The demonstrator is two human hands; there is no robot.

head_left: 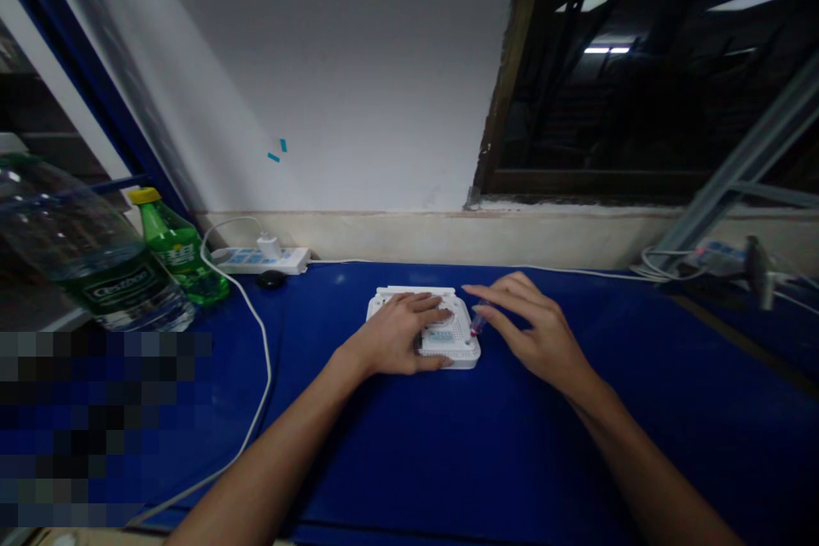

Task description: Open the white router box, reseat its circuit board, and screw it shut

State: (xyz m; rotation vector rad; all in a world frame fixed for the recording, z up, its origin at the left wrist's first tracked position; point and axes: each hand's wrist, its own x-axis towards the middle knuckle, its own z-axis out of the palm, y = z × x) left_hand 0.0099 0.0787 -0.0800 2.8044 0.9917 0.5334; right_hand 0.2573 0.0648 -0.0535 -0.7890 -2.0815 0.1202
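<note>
A white plastic housing (pixel 472 356) with rounded corners and a pale label lies flat on the blue tabletop. My left hand (pixel 400 333) rests across its left side, fingers spread over the top and the thumb along the near edge. At the housing's right side, a small screwdriver (pixel 479 318) with a clear handle and a red part leans with its lower end near the right corner. My right hand (pixel 534 328) has thumb and fingers around its handle, the index finger stretched out over it. Whether the tip sits in a screw is too small to tell.
At the left stand a large clear bottle (pixel 121 281) and a green bottle (pixel 176 247). Behind are a power strip (pixel 291 260) and a black mouse-like object (pixel 270 279). A white cable (pixel 265 358) runs along the left. Cables (pixel 659 264) gather by a metal post.
</note>
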